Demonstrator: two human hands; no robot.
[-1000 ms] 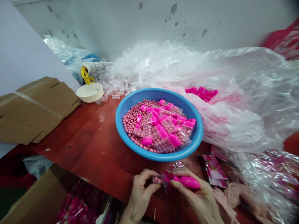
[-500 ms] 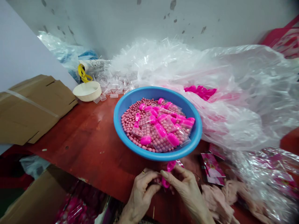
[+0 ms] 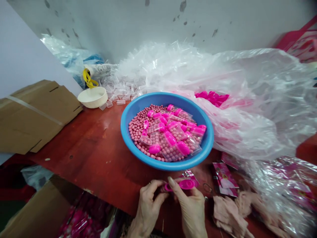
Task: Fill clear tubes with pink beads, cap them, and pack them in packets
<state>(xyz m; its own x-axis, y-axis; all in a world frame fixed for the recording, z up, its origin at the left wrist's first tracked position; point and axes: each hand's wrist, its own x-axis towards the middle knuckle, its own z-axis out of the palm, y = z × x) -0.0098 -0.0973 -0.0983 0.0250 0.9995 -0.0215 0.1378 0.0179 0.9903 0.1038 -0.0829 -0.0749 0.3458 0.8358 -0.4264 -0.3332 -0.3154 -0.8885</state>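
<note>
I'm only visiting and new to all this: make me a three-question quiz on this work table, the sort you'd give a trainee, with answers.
1. What colour is the plastic piece in the right hand?
2. True or false: clear tubes with pink caps lie among loose beads in the basin.
3. Which lies nearest the right hand?
A) flattened cardboard
B) pale pink cloth
C) shallow white dish

Key: 1. Bright pink. 2. True. 3. B.

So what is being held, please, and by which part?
The right hand grips a pink, elongated plastic piece by its middle; what the left hand holds is unclear.
</note>
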